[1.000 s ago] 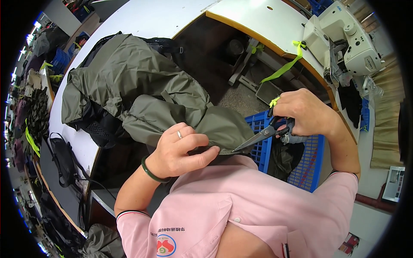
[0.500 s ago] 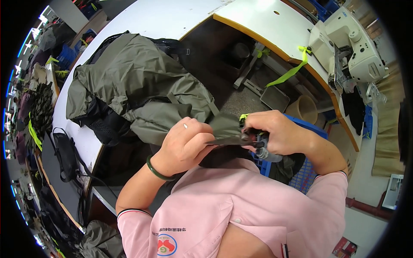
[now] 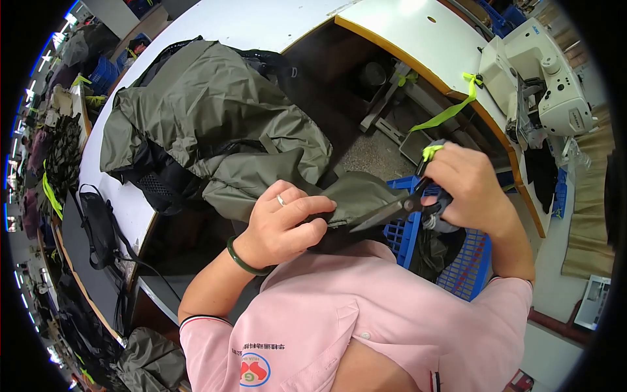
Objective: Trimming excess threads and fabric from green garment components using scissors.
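Scissors (image 3: pixel 392 210) in right hand (image 3: pixel 469 191), fingers closed through handles; long axis near level, tips pointing left toward olive jacket (image 3: pixel 222 124) edge pinched by left hand (image 3: pixel 284 225), off the worktop (image 3: pixel 124 202) edge.

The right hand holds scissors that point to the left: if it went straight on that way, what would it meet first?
Probably the olive-green cloth pinched by the left hand. The right hand aims the scissors at its folded edge, with the left fingers just behind. Depth is hard to judge here.
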`<action>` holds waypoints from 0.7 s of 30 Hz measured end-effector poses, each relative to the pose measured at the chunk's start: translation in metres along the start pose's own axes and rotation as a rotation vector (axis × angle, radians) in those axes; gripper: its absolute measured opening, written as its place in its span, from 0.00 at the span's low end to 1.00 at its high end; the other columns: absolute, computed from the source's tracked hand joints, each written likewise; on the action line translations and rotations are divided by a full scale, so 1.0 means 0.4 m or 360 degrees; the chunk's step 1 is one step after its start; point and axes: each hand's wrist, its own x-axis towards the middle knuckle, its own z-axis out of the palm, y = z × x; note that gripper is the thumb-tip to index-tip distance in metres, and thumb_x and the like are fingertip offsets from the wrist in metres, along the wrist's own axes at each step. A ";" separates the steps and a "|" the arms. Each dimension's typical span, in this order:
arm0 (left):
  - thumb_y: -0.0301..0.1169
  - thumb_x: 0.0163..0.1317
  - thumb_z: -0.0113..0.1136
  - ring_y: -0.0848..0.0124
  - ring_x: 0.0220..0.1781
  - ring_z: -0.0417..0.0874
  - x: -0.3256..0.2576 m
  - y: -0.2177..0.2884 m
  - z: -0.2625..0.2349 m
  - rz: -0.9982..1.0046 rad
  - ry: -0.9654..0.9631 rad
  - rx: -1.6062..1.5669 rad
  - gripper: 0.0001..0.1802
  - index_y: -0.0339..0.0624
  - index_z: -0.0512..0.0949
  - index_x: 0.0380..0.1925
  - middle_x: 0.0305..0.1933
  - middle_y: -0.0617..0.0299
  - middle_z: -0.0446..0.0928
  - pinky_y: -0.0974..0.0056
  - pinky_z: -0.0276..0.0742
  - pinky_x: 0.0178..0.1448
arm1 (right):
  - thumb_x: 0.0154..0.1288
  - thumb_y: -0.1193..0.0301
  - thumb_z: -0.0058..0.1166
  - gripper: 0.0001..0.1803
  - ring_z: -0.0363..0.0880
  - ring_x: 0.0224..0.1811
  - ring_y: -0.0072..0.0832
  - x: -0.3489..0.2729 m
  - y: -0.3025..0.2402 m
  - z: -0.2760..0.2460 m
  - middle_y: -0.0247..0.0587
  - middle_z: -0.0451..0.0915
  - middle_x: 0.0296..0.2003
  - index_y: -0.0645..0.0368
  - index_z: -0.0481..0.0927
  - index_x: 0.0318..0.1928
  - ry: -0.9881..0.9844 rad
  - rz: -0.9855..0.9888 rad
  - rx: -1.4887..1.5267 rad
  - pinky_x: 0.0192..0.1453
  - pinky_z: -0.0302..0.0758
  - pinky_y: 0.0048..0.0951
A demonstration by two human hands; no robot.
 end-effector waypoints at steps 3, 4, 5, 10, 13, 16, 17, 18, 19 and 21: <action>0.29 0.40 0.60 0.70 0.30 0.75 0.006 0.001 0.006 0.0037 0.0016 0.0009 0.07 0.44 0.72 0.21 0.40 0.60 0.81 0.65 0.70 0.35 | 0.43 0.68 0.69 0.16 0.77 0.35 0.39 -0.003 -0.003 -0.029 0.39 0.75 0.30 0.57 0.75 0.30 -0.0062 0.0058 -0.0363 0.37 0.76 0.36; 0.29 0.40 0.60 0.70 0.30 0.75 0.009 0.003 0.007 0.0048 0.0018 0.0019 0.07 0.44 0.72 0.21 0.40 0.60 0.81 0.66 0.70 0.35 | 0.43 0.68 0.69 0.16 0.77 0.35 0.39 -0.003 -0.004 -0.034 0.39 0.75 0.30 0.57 0.75 0.30 -0.0063 0.0059 -0.0362 0.37 0.76 0.36; 0.29 0.40 0.60 0.70 0.30 0.75 0.012 0.004 0.007 0.0047 0.0016 0.0018 0.07 0.44 0.72 0.21 0.40 0.60 0.81 0.66 0.70 0.35 | 0.43 0.68 0.69 0.16 0.77 0.35 0.38 -0.003 -0.005 -0.039 0.39 0.75 0.29 0.57 0.75 0.30 -0.0087 0.0052 -0.0373 0.37 0.75 0.36; 0.28 0.41 0.60 0.71 0.30 0.75 0.016 0.007 0.011 0.0028 -0.0006 0.0027 0.08 0.45 0.72 0.22 0.39 0.60 0.80 0.66 0.70 0.34 | 0.42 0.68 0.70 0.17 0.77 0.35 0.38 0.000 -0.006 -0.037 0.39 0.75 0.29 0.58 0.75 0.31 -0.0151 0.0035 -0.0360 0.36 0.75 0.36; 0.28 0.42 0.60 0.71 0.29 0.75 0.021 0.011 0.012 0.0018 -0.0021 0.0020 0.07 0.45 0.72 0.22 0.39 0.60 0.80 0.66 0.70 0.34 | 0.42 0.69 0.69 0.17 0.78 0.35 0.38 0.001 -0.004 -0.033 0.39 0.76 0.30 0.58 0.75 0.31 -0.0193 0.0041 -0.0283 0.37 0.75 0.37; 0.29 0.42 0.60 0.71 0.29 0.75 0.025 0.012 0.012 0.0033 -0.0024 0.0026 0.07 0.45 0.71 0.22 0.39 0.61 0.80 0.66 0.70 0.34 | 0.38 0.68 0.71 0.20 0.74 0.31 0.41 -0.003 -0.001 -0.024 0.40 0.72 0.27 0.58 0.73 0.29 -0.0102 0.0006 -0.0205 0.32 0.71 0.40; 0.29 0.42 0.60 0.71 0.29 0.75 0.024 0.013 0.012 0.0030 -0.0025 0.0028 0.07 0.45 0.71 0.22 0.39 0.61 0.80 0.66 0.70 0.34 | 0.40 0.69 0.70 0.18 0.77 0.34 0.41 -0.002 -0.003 -0.031 0.41 0.76 0.29 0.59 0.74 0.30 -0.0185 0.0040 -0.0199 0.35 0.74 0.39; 0.29 0.42 0.60 0.71 0.29 0.75 0.023 0.013 0.012 0.0035 -0.0024 0.0036 0.08 0.45 0.71 0.22 0.39 0.61 0.80 0.66 0.69 0.34 | 0.42 0.71 0.68 0.16 0.79 0.37 0.40 -0.001 -0.004 -0.034 0.41 0.79 0.32 0.59 0.75 0.32 -0.0269 0.0074 -0.0193 0.38 0.77 0.38; 0.29 0.42 0.60 0.71 0.29 0.75 0.022 0.013 0.012 0.0040 -0.0023 0.0043 0.08 0.45 0.71 0.22 0.39 0.61 0.80 0.66 0.69 0.34 | 0.42 0.71 0.68 0.16 0.79 0.37 0.40 -0.002 -0.004 -0.034 0.41 0.79 0.32 0.59 0.75 0.32 -0.0270 0.0074 -0.0193 0.38 0.77 0.38; 0.29 0.42 0.60 0.71 0.29 0.75 0.020 0.014 0.013 0.0042 -0.0014 0.0045 0.08 0.46 0.71 0.22 0.39 0.61 0.80 0.66 0.69 0.34 | 0.42 0.72 0.67 0.15 0.80 0.37 0.41 -0.005 -0.002 -0.033 0.41 0.79 0.31 0.59 0.76 0.32 -0.0302 0.0097 -0.0182 0.38 0.77 0.38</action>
